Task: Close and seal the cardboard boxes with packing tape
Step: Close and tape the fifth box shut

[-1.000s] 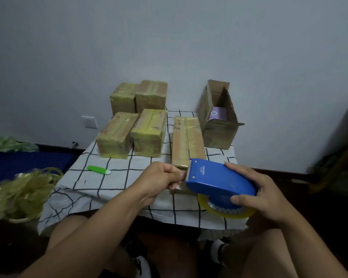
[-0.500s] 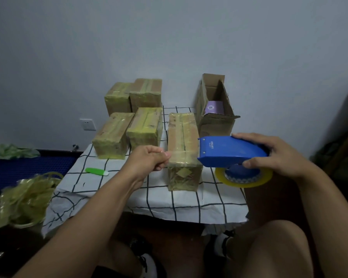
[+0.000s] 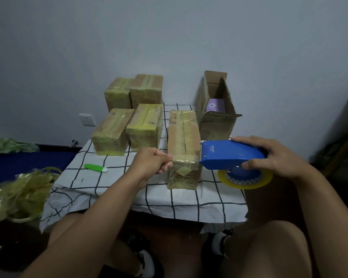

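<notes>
Gripping a blue tape dispenser [image 3: 230, 155] in the right hand [image 3: 273, 157] – left hand [image 3: 153, 163] pinching the tape end against the long box [image 3: 184, 141] at mid-table [image 3: 189, 199], just left of the dispenser.

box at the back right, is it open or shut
Open. The box has its flaps standing up and spread, untaped, and a purple packet shows inside.

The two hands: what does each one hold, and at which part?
The right hand grips the blue tape dispenser at its rear end. The left hand pinches the free tape end beside the front box.
</notes>
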